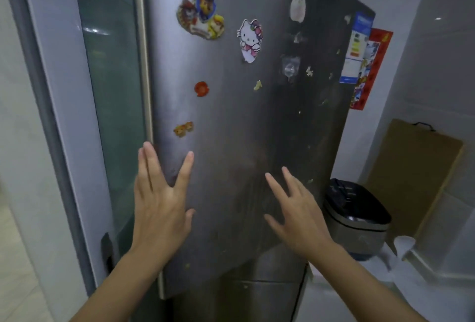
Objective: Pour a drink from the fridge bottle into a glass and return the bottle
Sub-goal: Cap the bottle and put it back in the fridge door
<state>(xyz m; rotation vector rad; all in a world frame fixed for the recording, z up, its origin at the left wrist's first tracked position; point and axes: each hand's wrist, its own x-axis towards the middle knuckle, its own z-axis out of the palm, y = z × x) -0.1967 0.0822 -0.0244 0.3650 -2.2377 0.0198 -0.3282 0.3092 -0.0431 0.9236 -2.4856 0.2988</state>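
While I watch through the head camera, I see the big grey fridge door [244, 129] right in front, and it fills most of the view. I cannot see the bottle or the glass anywhere. I cannot tell if the door is fully closed.

My left hand [160, 206] is up against the door near its left edge. Its fingers are straight and spread out, pointing up, and it holds nothing. I think the fingertips touch the metal, but the blur makes it hard to be sure. My right hand [299, 219] is lower and further right. Its fingers are also straight and spread, pointing up and a bit to the left, and it holds nothing too. I cannot tell if it touches the door. Both arms reach up from the bottom of the view.

On the door are stickers: a white cat sticker [249, 40], a puppy sticker [200, 14] and a small red magnet [201, 88]. To the left is a glass sliding door [113, 90]. To the right, a rice cooker [356, 219] sits on a white counter [385, 285], with a brown board [416, 175] leaning on the wall behind it.
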